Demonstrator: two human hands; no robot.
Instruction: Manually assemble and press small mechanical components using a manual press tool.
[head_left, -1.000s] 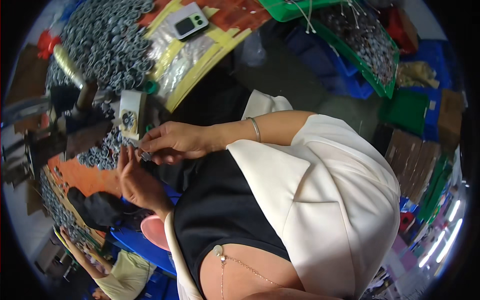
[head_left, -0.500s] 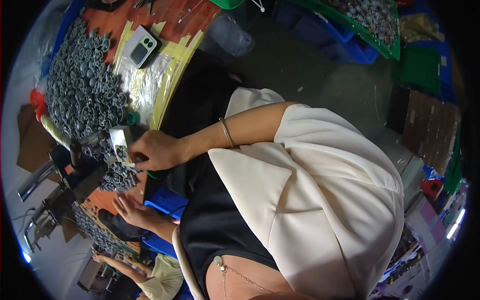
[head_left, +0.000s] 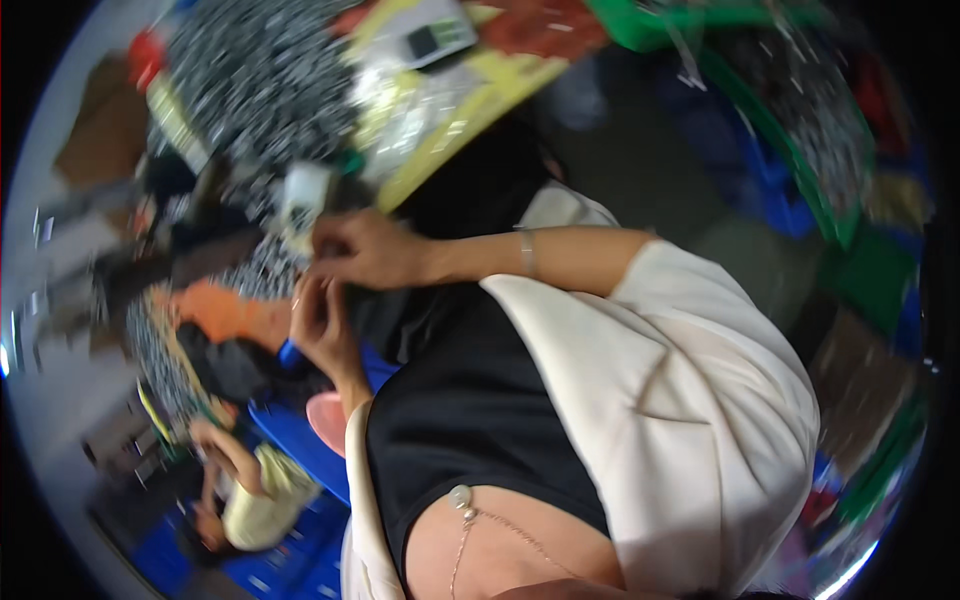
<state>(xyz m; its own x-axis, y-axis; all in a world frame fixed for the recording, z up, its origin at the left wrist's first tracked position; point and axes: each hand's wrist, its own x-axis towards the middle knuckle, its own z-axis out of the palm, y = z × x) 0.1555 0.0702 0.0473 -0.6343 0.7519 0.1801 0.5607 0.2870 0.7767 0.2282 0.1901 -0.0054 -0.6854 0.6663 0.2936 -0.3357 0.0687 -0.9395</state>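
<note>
Two bare hands meet over a cluttered counter (head_left: pixel 230 310), the picture smeared by motion.

The right hand (head_left: pixel 365 250), a thin bracelet (head_left: pixel 527 253) on its wrist, reaches across the body, and its curled fingers (head_left: pixel 325 235) touch a small pale boxy device (head_left: pixel 300 200) standing among a heap of small grey metal parts (head_left: pixel 245 90). The left hand (head_left: pixel 320 325) rises just beneath it, its fingers (head_left: pixel 305 295) pinched together, though blur hides whether anything lies between them. A yellow-edged tray (head_left: pixel 470 100) with clear bags lies beyond the device. Low at the left, another person in a pale yellow top (head_left: pixel 262 495) bends over blue crates (head_left: pixel 300 440).
</note>
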